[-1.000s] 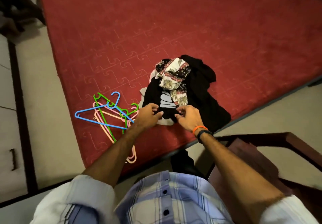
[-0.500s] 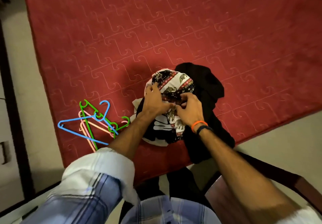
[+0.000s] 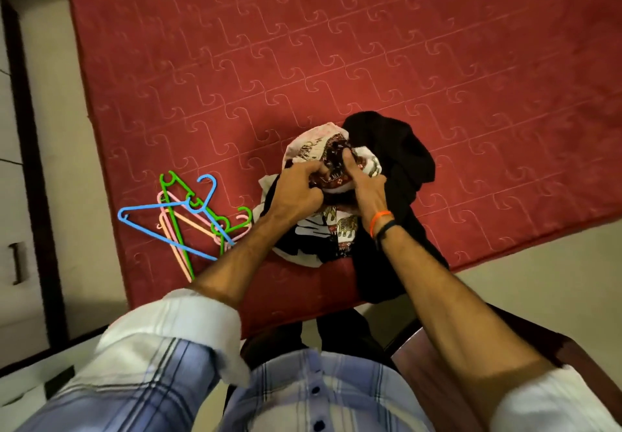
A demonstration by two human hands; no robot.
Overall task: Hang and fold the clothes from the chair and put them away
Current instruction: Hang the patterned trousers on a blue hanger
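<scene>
A big red mattress (image 3: 336,61) fills the top of the frame. In the middle sits a pile of clothes (image 3: 397,169), no words readable. The left hand (image 3: 296,189) and right hand (image 3: 365,182) both grip the patterned cloth (image 3: 336,176). Coloured hangers (image 3: 188,219) lie tangled at lower left, too mixed to count

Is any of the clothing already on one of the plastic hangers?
No, the plastic hangers lie bare in a heap on the red mattress, left of the clothes pile, with no garment on them.
</scene>
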